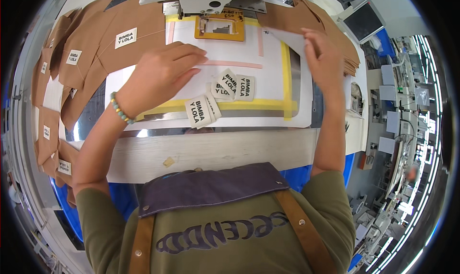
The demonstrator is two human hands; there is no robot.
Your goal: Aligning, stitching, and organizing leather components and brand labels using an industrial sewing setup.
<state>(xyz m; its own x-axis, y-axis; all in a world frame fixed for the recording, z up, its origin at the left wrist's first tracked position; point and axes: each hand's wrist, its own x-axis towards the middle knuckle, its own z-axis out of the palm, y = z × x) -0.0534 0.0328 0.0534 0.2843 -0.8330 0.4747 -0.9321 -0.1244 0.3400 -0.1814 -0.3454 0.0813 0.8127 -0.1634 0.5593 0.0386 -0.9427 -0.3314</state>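
My right hand pinches the edge of a brown fabric panel, at the front of a stack on the right; a pale corner shows below its fingertips. Over the left part of a white template board hovers my left hand, thumb apart from the fingers, with nothing visible in it. Several white fabric labels with black lettering lie in a loose pile near the board's front. Behind them, a yellow clamp frame sits under the sewing machine head.
Brown panels with labels attached are heaped on the left, with threads trailing across them. Yellow tape and pink strips mark the board. A pale table ledge runs along the front. A dark screen stands at the far right.
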